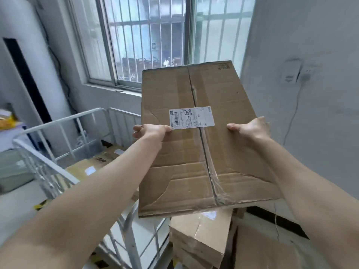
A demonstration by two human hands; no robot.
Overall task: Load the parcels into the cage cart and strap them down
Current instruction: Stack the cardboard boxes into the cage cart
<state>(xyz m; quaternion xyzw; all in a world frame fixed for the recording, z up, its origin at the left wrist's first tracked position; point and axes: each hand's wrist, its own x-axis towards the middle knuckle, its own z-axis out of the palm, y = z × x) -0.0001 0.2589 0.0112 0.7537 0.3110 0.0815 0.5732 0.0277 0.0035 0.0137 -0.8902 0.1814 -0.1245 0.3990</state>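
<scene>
A large brown cardboard parcel [196, 152] with a white shipping label and clear tape along its seam is held up in the air in front of me. My left hand [150, 131] grips its left side, thumb on top near the label. My right hand [252, 128] grips its right side. The white metal cage cart [58, 121] stands below and to the left, with flat brown parcels [93, 166] lying inside it. The held parcel hangs to the right of the cart's rails, above other boxes.
More cardboard boxes [202, 237] are stacked on the floor under the held parcel. A barred window [147, 39] is straight ahead. A white wall with a plugged-in device and cable [293, 74] is on the right. A tall white unit [25, 61] stands at the left.
</scene>
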